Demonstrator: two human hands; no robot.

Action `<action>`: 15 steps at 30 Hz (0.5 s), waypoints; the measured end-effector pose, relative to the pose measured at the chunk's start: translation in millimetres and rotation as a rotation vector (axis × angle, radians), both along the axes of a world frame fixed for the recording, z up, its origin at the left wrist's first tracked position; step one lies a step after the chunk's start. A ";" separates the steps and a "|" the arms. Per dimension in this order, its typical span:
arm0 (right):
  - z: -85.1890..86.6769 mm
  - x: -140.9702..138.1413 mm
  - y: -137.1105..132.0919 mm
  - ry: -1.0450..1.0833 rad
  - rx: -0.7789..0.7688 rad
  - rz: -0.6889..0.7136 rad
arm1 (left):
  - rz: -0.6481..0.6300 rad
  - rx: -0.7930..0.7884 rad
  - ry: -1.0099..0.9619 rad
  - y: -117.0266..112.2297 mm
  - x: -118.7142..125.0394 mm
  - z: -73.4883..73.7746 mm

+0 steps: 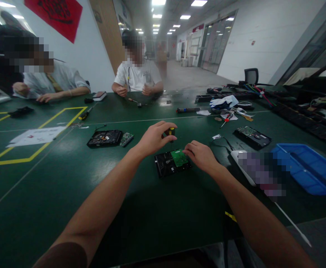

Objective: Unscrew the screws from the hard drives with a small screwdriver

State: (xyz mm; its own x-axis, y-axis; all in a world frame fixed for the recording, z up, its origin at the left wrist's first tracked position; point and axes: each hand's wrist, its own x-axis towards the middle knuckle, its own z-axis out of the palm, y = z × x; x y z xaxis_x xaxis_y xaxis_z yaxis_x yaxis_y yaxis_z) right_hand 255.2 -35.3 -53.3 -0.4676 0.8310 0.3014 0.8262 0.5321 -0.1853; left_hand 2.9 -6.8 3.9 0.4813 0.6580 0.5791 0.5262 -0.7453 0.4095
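A black hard drive (165,167) with a green circuit board (179,158) on its upper right part lies on the table before me. My left hand (158,136) is raised just above its far edge, fingers closed around a short black-and-yellow screwdriver (171,131). Only part of the tool shows; its tip cannot be made out. My right hand (198,153) is at the right end of the drive, with thumb and fingertips pinched together by the board's corner. Whatever lies between those fingertips is too small to tell.
Left of the drive lie another hard drive (105,138) and a loose circuit board (127,139). A third drive (252,136), a blue tray (313,175) and a white-edged device (242,167) with a cable are on the right. Two people sit across the green table (53,201).
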 end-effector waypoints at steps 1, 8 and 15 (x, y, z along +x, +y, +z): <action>-0.5 -0.2 0.1 0.003 0.002 -0.002 | 0.007 0.003 -0.002 0.1 0.0 -0.1; -2.2 1.0 0.4 0.023 0.011 -0.002 | 0.026 -0.001 -0.037 -1.0 0.7 1.2; -0.4 0.6 0.3 0.026 0.014 -0.033 | 0.054 0.033 -0.053 -1.4 1.6 0.8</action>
